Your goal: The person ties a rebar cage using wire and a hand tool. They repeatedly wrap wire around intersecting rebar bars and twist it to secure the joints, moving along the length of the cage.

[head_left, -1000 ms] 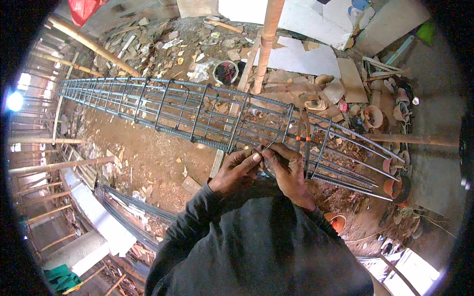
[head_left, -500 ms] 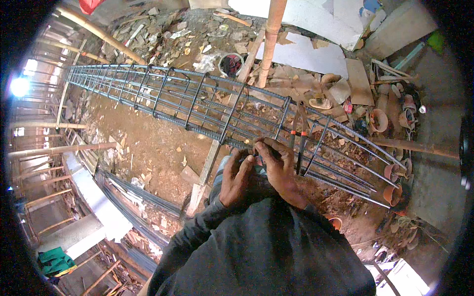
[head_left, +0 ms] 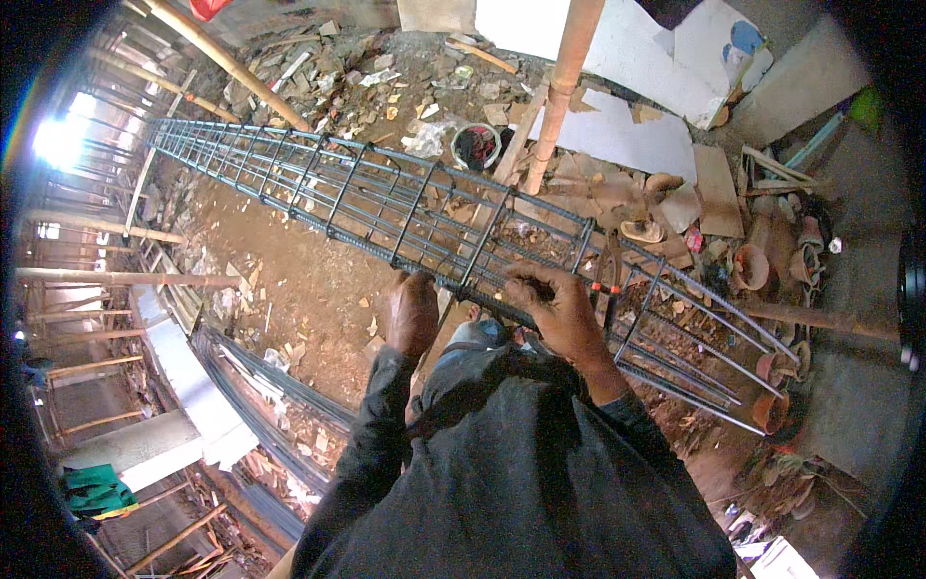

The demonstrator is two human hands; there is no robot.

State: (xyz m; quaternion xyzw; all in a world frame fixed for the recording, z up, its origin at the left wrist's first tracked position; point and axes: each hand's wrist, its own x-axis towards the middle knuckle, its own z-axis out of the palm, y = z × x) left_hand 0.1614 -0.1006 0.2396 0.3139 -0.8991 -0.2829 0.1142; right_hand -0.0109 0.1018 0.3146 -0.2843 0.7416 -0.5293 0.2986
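A long cage of ribbed steel bars and square stirrups (head_left: 415, 207) runs from the far left to the near right in front of me. My left hand (head_left: 413, 314) is closed in a fist at its near bar, fingers mostly turned away. What it grips is hidden. Further right, my right hand (head_left: 558, 311) is raised over the near side of the cage, thumb and fingers curled together. Anything in that pinch is too small to make out. Just beyond the right hand, dark pincers with orange bands on the handles (head_left: 605, 287) hang at the cage beside a stirrup.
A bamboo pole (head_left: 564, 92) stands upright behind the cage. A bucket (head_left: 476, 147) sits among rubble. Clay-coloured pots (head_left: 750, 265) are at the right. Loose steel bars (head_left: 256, 372) lie on the left, near a white slab (head_left: 174, 352). Green cloth (head_left: 99, 490) lies at lower left.
My hands, close together before, have moved apart: the left to the left along the near bar, the right slightly right. The whole view has shifted a little.
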